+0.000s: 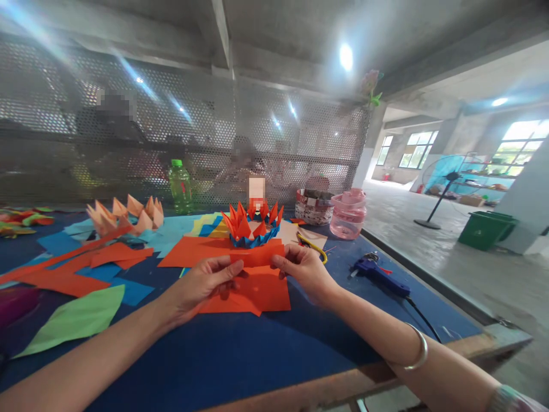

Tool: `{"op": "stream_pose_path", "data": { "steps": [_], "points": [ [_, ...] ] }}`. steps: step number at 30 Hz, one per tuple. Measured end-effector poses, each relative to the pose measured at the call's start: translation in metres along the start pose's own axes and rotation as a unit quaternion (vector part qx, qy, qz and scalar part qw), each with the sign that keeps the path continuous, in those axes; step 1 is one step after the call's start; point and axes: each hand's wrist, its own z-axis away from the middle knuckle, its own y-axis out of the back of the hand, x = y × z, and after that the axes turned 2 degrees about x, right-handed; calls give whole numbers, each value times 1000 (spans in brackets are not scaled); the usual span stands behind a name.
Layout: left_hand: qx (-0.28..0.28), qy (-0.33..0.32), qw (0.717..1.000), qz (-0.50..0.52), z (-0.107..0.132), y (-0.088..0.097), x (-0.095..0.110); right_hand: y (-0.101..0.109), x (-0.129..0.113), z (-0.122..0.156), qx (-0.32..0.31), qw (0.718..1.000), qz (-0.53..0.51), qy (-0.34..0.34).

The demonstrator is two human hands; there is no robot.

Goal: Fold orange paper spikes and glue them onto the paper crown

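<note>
Between my two hands stretches a small strip of orange paper (258, 255). My left hand (217, 280) pinches its left end, thumb on the near side. The right end is pinched by my right hand (302, 270) in the same way. Below and behind the strip lie larger orange sheets (266, 292) on the blue tabletop. Just beyond my hands stands a folded paper flower (253, 228) with pointed orange petals and a blue base. Farther left sits a folded flower with peach petals (126, 217) over light blue paper.
Orange and blue scraps and a green paper leaf (77, 317) lie at left. A green bottle (180, 186), a woven basket (315, 206) and a pink jug (348, 214) stand at the back. Yellow-handled scissors (319, 246) and a corded blue glue gun (381, 277) lie right.
</note>
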Motion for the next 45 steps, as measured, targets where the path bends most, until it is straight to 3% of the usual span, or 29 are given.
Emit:
{"op": "stream_pose_path", "data": {
  "steps": [10,14,27,34,40,45],
  "points": [
    [98,-44,990,-89,1,-7,5,-5,-2,3,-20,998,-23,-48],
    [95,-23,991,-87,0,-9,3,-5,3,2,-20,998,-3,-61],
    [70,-60,995,-50,2,-10,5,-6,2,0,13,995,91,-46],
    [106,-60,993,-7,-4,-7,-2,-6,2,1,9,997,65,-37],
    [81,-77,994,-10,-2,-6,2,-6,3,1,35,998,18,-48],
    [70,-90,993,-17,1,-8,7,-3,6,0,-23,998,38,-43]
  ]
}}
